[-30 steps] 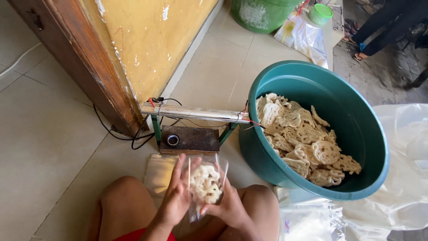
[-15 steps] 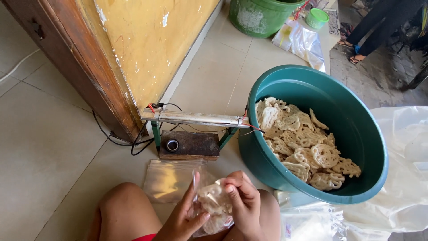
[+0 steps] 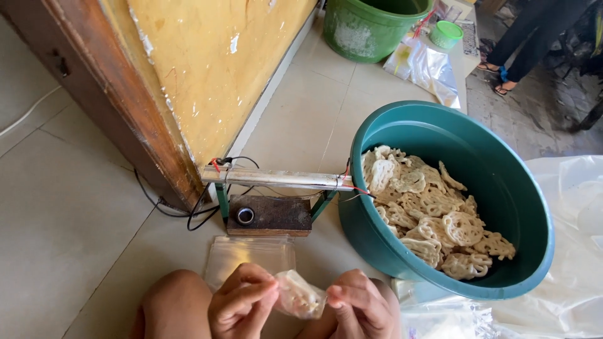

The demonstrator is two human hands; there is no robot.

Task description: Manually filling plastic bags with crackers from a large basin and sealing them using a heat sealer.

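Crackers sealed up in a small clear plastic bag point(image 3: 299, 299) sit at the bottom centre of the head view, stretched between the person's two hands just above the knees. The left hand point(image 3: 239, 302) has its fingers curled and pinched shut on the bag's left end; the right hand point(image 3: 358, 306) pinches the right end the same way, thumb against forefinger. The bag looks filled and its mouth gathered, so the filling part appears done for this one; closing it seems to be what is left, judging by the home-made heat sealer point(image 3: 276, 179), a metal bar on green legs with red wires, that stands just above the hands at the frame's centre, with a dark wooden base point(image 3: 270, 215) under it. The bag is not touching that bar. A stack of empty clear bags point(image 3: 251, 254) lies flat on the tiled floor between the base and the hands. To the right, a large teal basin point(image 3: 496, 182) holds a good heap of pale lattice-shaped crackers point(image 3: 433, 210), so plenty seems left to pack. More clear plastic lies at the lower right. At the upper centre stands a green bucket point(image 3: 370, 25), and another person's legs show in the top right corner.
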